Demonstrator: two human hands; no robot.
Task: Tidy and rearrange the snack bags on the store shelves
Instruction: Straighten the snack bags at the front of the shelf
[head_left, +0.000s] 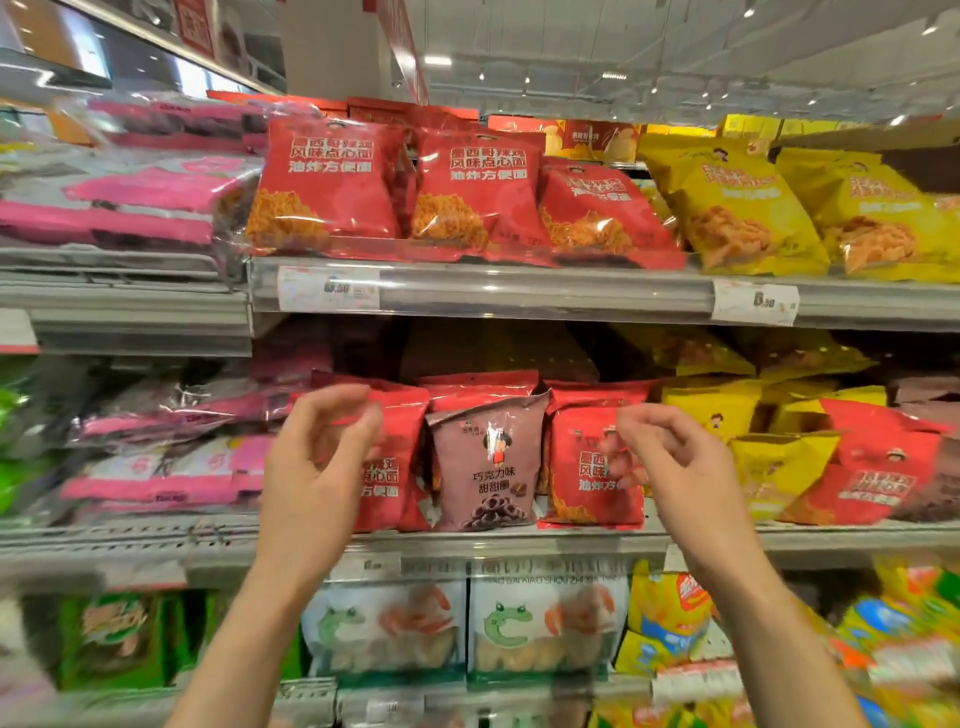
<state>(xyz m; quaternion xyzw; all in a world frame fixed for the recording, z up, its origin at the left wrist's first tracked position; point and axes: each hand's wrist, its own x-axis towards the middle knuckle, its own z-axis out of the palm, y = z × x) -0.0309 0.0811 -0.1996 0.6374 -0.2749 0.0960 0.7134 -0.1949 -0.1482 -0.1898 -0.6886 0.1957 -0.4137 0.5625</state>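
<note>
Brown bag (485, 465) upright between red bags, midway between left hand (317, 457) and right hand (670, 462). Both loosely curled, holding nothing (neither nearer).

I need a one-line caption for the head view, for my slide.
Both hands, left and right, raised empty before a brown chocolate-ring snack bag standing among red noodle-snack bags on the middle shelf.

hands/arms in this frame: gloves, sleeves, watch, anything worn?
Nothing worn that shows. The left hand and right hand are bare, no gloves or rings visible. Both forearms are bare to the frame's bottom edge: no sleeves, watch or wristband in view.
</note>
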